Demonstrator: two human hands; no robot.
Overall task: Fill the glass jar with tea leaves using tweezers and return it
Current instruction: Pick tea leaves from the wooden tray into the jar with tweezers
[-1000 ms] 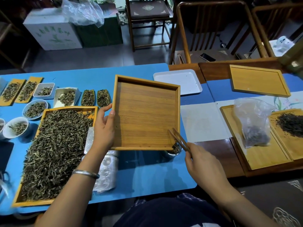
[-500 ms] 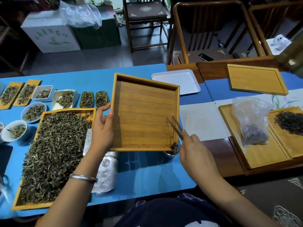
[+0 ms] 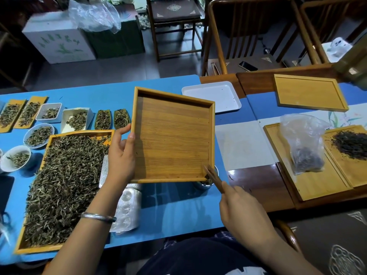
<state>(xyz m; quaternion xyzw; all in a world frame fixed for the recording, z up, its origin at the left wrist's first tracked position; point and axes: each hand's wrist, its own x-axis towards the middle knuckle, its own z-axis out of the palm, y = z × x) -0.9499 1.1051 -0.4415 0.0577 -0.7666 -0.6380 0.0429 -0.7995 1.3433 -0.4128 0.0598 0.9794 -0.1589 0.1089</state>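
Note:
My left hand [image 3: 121, 155] grips the left edge of a square wooden tray [image 3: 172, 135], holding it tilted above the blue table. The tray's lower right corner hangs over the glass jar [image 3: 206, 182], which is mostly hidden beneath it and shows some tea leaves inside. My right hand [image 3: 244, 211] pinches brown tweezers [image 3: 212, 176], whose tips reach that corner of the tray above the jar's mouth. A large wooden tray heaped with tea leaves [image 3: 61, 185] lies to the left.
Small dishes and scoops of tea [image 3: 77, 120] line the table's back left. A clear plastic blister tray [image 3: 127, 209] lies under my left forearm. A white tray [image 3: 212, 96], wooden trays and a bag of dark tea [image 3: 305, 147] sit to the right. Chairs stand behind.
My right hand has drawn back toward me, and the tweezers' tips have slid down the tray to its lower right corner over the jar. The left hand keeps the tray tilted.

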